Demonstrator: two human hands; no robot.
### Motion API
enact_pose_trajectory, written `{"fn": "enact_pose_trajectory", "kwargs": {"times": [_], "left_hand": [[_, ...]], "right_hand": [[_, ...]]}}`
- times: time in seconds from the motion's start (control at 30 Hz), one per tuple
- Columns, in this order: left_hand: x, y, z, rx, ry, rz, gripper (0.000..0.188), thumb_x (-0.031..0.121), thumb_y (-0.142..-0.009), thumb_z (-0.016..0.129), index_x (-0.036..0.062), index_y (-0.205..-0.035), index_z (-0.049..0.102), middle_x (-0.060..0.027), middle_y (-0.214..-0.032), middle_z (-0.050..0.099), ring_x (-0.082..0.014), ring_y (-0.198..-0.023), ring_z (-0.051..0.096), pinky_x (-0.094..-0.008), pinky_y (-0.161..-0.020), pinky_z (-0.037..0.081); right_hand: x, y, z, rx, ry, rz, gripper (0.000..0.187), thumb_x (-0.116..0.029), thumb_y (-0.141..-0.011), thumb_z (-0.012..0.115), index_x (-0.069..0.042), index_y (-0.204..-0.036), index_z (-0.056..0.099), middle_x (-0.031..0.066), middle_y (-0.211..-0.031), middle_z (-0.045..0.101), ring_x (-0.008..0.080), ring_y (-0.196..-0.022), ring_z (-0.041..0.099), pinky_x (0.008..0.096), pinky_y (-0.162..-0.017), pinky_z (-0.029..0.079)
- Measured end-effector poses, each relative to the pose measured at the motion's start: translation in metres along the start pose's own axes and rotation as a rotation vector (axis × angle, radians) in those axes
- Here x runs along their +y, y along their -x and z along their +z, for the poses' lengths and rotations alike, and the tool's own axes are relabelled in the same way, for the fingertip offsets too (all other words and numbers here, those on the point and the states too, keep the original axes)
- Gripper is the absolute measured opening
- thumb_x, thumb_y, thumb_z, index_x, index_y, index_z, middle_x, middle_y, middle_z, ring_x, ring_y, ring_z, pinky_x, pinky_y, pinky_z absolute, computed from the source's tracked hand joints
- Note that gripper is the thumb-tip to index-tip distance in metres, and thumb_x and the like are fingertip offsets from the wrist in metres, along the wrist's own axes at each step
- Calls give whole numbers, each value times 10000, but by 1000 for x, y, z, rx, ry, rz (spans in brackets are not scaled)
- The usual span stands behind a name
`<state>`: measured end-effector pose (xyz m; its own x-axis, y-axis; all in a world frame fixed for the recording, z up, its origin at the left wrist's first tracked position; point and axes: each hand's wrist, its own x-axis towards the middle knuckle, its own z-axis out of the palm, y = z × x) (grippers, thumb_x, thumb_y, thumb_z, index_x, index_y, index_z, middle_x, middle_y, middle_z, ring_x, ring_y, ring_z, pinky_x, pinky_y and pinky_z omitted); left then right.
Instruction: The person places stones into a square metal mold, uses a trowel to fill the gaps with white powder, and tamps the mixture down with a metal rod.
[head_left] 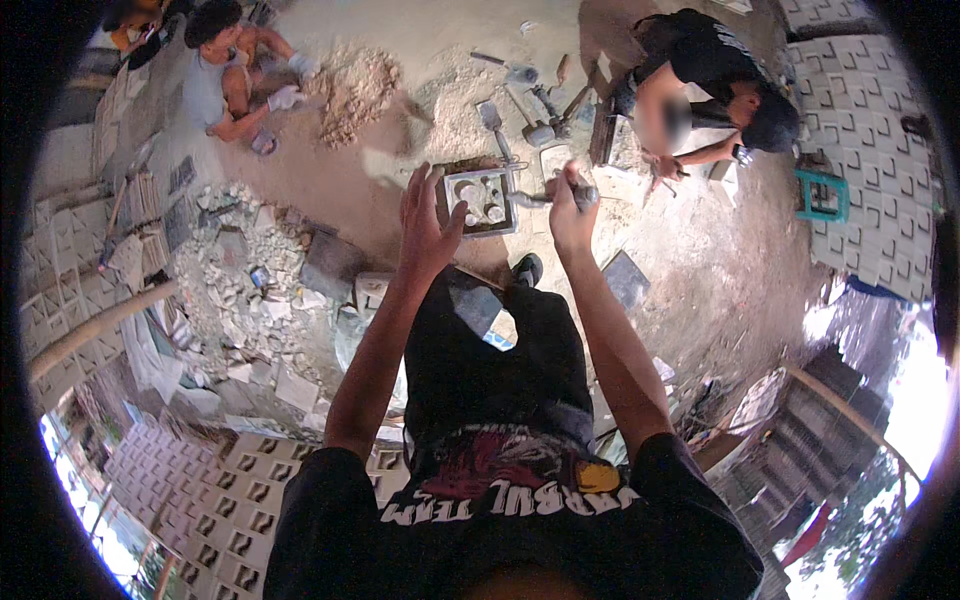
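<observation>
Grey sq. tray (490, 231) btwn open L hand (428, 228) & R hand (572, 218) gripping tool (530, 200).

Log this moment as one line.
Left hand: open, at left side of square frame | Right hand: gripping metal tool | Surroundings: rubble pile left, co-worker right

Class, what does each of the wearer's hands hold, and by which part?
The right hand holds a grey tool by its right end. The left hand is at the square frame's left edge; whether it grips cannot be told.
</observation>
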<state>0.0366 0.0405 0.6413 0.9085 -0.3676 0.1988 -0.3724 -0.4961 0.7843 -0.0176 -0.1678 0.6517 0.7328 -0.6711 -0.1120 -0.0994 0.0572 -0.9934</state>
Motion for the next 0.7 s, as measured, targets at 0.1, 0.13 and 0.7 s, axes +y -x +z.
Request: {"fn": "enact_pose_trajectory", "kwargs": {"times": [0.1,0.13,0.7], "left_hand": [[-52,18,58,-45,-25,-112,526,237,-842,646,10,-1276,452,-242,-1304,468,-410,-1234,431,-472,-1041,328],[-72,22,78,-74,-7,-147,520,241,-846,646,0,-1267,458,-245,-1291,480,-399,-1225,449,-457,-1040,337],[-304,41,331,-168,143,29,323,213,-836,677,12,-1064,565,-171,-980,627,-304,-840,628,-378,-767,484]], "right_hand": [[70,-2,-19,47,45,168,392,-276,-1016,451,-79,-678,441,-28,-617,443,68,-594,387,250,-553,326],[101,-4,-22,46,67,191,406,-289,-1019,439,-79,-672,437,-26,-614,444,68,-591,385,253,-551,325],[464,-40,-12,-70,149,38,455,-292,-1016,447,-65,-622,449,-9,-591,444,68,-555,378,245,-518,306]]}}
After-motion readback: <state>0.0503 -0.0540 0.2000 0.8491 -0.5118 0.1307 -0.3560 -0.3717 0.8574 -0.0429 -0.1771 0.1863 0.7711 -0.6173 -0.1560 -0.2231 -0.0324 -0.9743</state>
